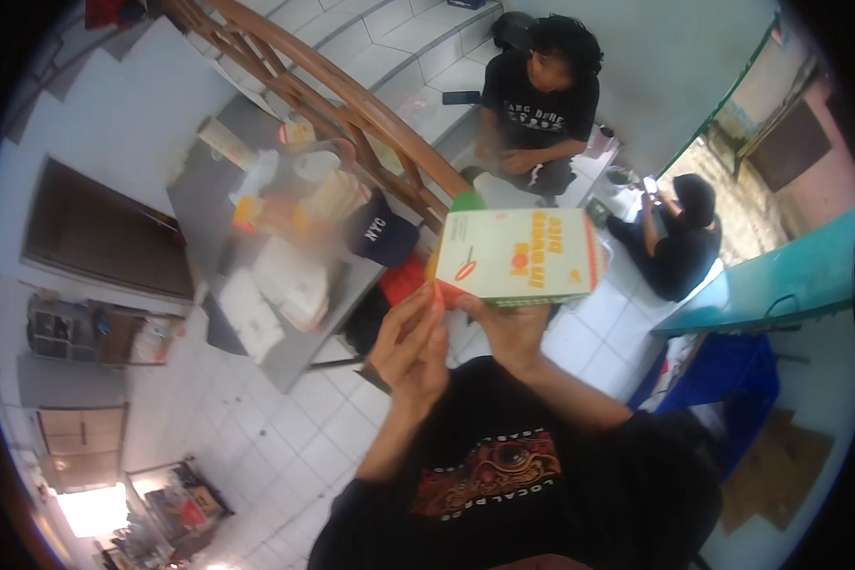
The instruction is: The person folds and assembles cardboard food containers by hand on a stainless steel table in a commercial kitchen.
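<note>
The left hand (408, 351) is resting nearly closed fingers at the carton's (518, 255) orange left end; whether they are pinching it, I cannot tell. The right hand (511, 334) is gripping from below, apparently for steadiness, and the pale, yellow-lettered, green-edged carton is sitting raised before the chest.

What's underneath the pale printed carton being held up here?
The right hand shows at the lower edge of the pale printed carton; the part of that hand reaching beneath is covered. The underside, and anything else directly under it, cannot be seen.
</note>
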`<state>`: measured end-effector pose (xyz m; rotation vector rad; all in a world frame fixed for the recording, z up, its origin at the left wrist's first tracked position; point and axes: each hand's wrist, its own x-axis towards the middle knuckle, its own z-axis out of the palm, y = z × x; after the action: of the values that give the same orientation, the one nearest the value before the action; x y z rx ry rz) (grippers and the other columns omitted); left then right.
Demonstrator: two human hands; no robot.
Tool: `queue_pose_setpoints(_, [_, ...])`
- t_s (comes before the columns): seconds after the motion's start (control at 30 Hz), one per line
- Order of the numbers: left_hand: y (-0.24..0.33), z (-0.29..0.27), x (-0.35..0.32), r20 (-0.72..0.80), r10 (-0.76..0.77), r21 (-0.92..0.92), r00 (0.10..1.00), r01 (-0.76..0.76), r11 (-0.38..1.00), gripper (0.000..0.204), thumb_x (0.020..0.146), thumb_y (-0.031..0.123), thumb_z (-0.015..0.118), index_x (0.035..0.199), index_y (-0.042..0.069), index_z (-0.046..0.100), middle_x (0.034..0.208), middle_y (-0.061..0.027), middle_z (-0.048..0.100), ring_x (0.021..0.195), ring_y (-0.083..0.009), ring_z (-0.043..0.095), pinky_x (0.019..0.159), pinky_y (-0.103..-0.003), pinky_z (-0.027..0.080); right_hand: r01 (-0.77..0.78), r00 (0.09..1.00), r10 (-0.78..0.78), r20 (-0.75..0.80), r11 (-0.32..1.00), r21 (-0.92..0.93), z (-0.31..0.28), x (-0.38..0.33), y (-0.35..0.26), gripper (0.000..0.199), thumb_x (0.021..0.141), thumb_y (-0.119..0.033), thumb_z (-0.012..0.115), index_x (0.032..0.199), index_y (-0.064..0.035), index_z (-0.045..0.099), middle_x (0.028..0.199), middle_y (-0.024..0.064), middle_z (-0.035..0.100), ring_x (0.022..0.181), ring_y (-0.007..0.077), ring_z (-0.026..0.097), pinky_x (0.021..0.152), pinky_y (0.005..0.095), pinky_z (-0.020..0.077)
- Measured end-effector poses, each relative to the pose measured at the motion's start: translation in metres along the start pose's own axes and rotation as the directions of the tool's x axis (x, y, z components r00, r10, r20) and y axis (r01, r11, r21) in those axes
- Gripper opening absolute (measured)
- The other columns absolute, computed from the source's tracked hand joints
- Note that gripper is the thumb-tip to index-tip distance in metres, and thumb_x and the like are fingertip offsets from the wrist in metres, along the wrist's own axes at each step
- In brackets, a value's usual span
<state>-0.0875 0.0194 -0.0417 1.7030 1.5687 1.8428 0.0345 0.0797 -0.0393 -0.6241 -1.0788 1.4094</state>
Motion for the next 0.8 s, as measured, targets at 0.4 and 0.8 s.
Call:
queue_pose_setpoints(0.4, [0.063,-0.012,0.05,0.039,-0.157,-0.587,0.987,0.15,0.795,0.019,0.093,0.006,0.067,0.107,-0.005,0.072,0.134,-0.0268,0.05,0.127,-0.0385,0.053,0.107,-0.052,0.045,0.222,0.901,-0.186,0.392,0.974,-0.049,0.016,0.033,-0.068,0.042,0.091,-0.019,0.074,0.124,0.0029,0.06,0.116,0.0117,0.066,0.103,0.0205,0.065,0.086,0.0334,0.0549])
queue_pose_setpoints(0.8, [0.062,-0.011,0.046,0.069,-0.24,-0.445,0.968,0.245,0.861,0.02,0.086,0.004,0.074,0.106,-0.002,0.075,0.128,-0.0233,0.055,0.123,-0.0353,0.057,0.104,-0.048,0.05,-0.06,0.942,0.009,0.335,0.988,0.142,-0.001,0.031,-0.044,0.033,0.091,-0.013,0.073,0.121,-0.0013,0.065,0.112,0.0084,0.069,0.099,0.0183,0.066,0.083,0.0319,0.0551])
